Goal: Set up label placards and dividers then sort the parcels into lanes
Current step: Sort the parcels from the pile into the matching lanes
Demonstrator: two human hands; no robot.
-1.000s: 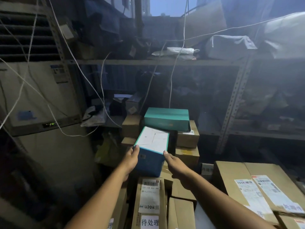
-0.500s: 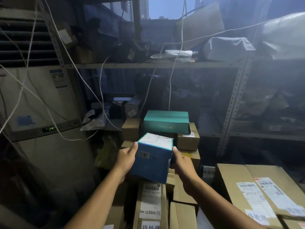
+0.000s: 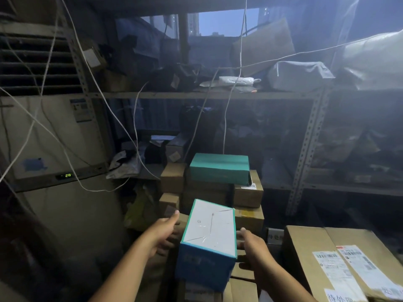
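Blue box [image 3: 209, 232] has tipped lower over stacked cartons [image 3: 248, 192] beside metal shelving [image 3: 308, 149].

Held box [image 3: 209, 232]: white top, blue side, teal edges.
Box on stack [image 3: 219, 168]: plain teal.
Large carton [image 3: 309, 247]: brown cardboard, white labels with black print.
Air conditioner [image 3: 54, 138]: off-white, perhaps yellowed; blue patch, green digits.
Cables [image 3: 98, 190]: white.
Shelf upright [image 3: 309, 149]: grey, punched holes.

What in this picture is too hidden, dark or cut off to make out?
Head view:
- Fingertips of left hand and right hand: behind the blue box they hold.
- Small placard writing: partly behind the big carton.
- Carton's labels: cut off by the bottom edge.
- Right shelf contents: too dark.
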